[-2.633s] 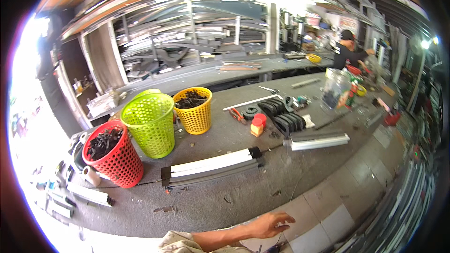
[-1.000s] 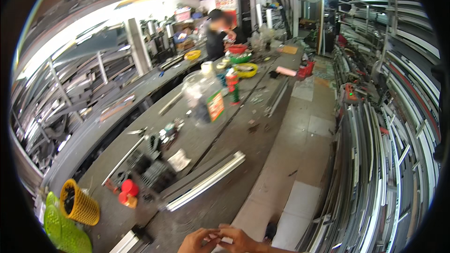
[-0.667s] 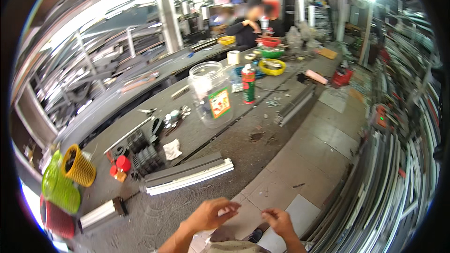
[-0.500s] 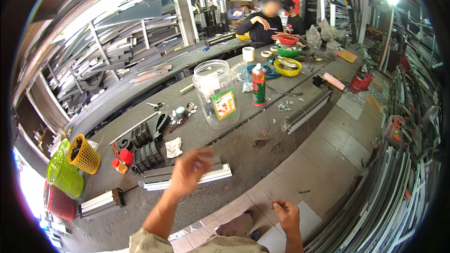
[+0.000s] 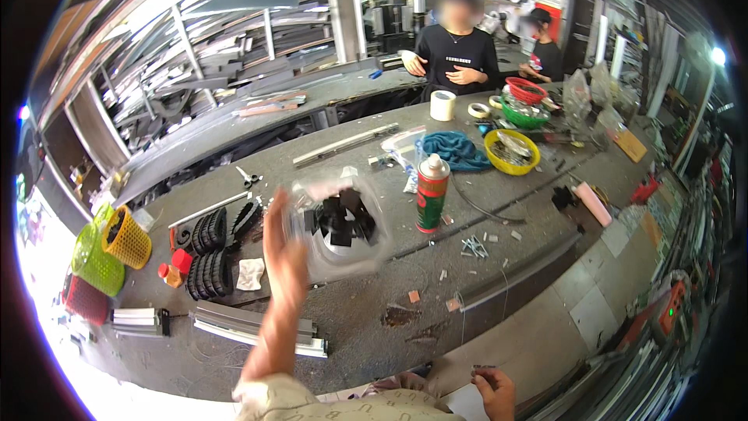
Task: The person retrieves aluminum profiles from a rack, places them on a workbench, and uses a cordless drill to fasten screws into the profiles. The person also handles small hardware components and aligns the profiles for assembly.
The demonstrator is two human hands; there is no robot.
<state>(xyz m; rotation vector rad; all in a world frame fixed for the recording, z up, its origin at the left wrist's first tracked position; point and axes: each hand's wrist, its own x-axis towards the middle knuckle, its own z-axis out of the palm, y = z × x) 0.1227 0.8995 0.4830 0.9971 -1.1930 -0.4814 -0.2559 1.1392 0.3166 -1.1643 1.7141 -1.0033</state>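
Note:
At the left side of a clear plastic jar [image 5: 372, 253] is my left hand [image 5: 285, 261], blurred by motion, its fingers up against the wall. The jar is tilted and smeared too, with dark pieces [image 5: 348, 217] showing inside it. My right hand [image 5: 496, 394] is low in view, past the bench edge, its fingers bent together; whatever they may hold is too small to make out. A red and green spray can [image 5: 431, 195] stands upright to the right of the jar. Below my left wrist lie grey and white metal profiles [image 5: 257, 329].
Black ribbed coils [image 5: 209, 274], a white cloth [image 5: 250, 274] and scissors [image 5: 248, 178] lie to the left, near plastic baskets [image 5: 127, 238]. Farther right are a blue cloth [image 5: 456, 150], a yellow bowl [image 5: 512, 152] and loose screws [image 5: 474, 246]. A co-worker [image 5: 458, 54] stands across the bench.
My left hand has moved from above the profiles to the jar. The jar, upright before, is now tilted and shifted nearer. The view has turned, and the right hand sits lower.

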